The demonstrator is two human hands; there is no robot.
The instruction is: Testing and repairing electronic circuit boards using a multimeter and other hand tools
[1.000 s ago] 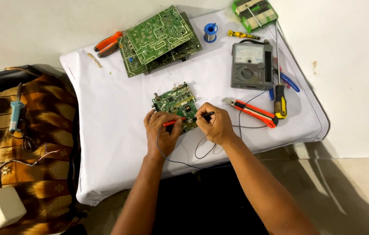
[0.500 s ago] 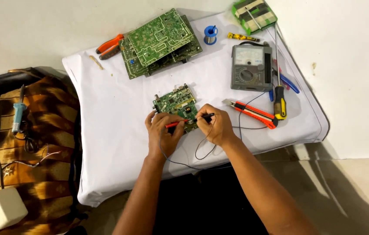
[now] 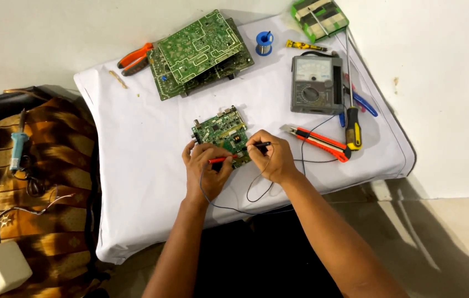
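Head view: the small green circuit board (image 3: 222,134) lies near the middle of the white-covered table (image 3: 135,165), and probing it well likely calls for both wrists resting on the cloth so the 2 tips land steady on single points without slipping across neighbouring contacts. The left hand (image 3: 206,170) has its fingers closed around the red probe (image 3: 224,159), while the right hand (image 3: 270,157) pinches the black probe (image 3: 260,145), both tips at the board's near edge.
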